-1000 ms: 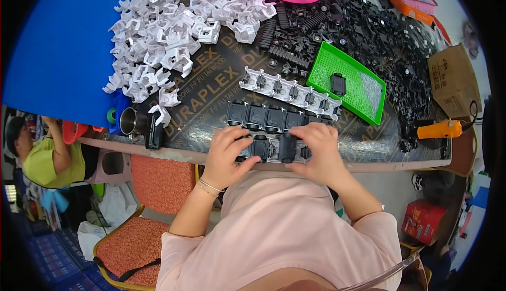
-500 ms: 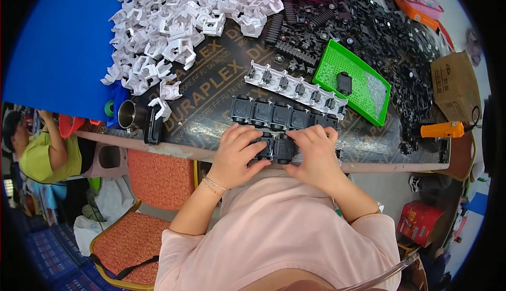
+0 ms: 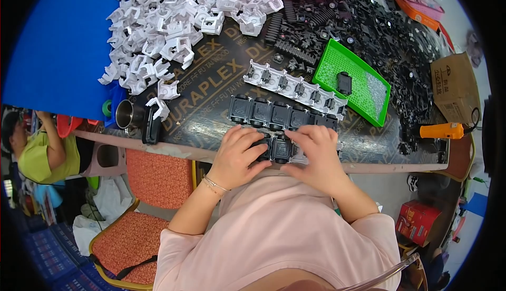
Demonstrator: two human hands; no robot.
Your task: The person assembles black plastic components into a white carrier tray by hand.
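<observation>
Dark and bent by the fisheye, the worktable (image 3: 379, 143) fills the middle of my view, with a blue panel (image 3: 68, 32) beyond its left side. White plastic brackets (image 3: 158, 32) lie heaped at the far left; black moulded parts (image 3: 379, 43) crowd the far right. Smaller than those heaps, a green mesh tray (image 3: 337, 54) sits aslant on the right. Left of it I see a strip of white holders (image 3: 287, 84) and, just nearer the person, a row of black square modules (image 3: 279, 114).

Along the near edge lies another row (image 3: 298, 156), partly covered by both hands. The left hand (image 3: 237, 154) curls over its left part, thumb and forefinger slightly apart; the right hand (image 3: 317, 156) arches over its right part, spread wider. Between them, in the row, sits one square black module (image 3: 282, 148). I cannot tell whether either hand pinches anything.

I judge the step to be seating or aligning that module. To me, the next move calls for even fingertip pressure, with its neighbour kept steady.
</observation>
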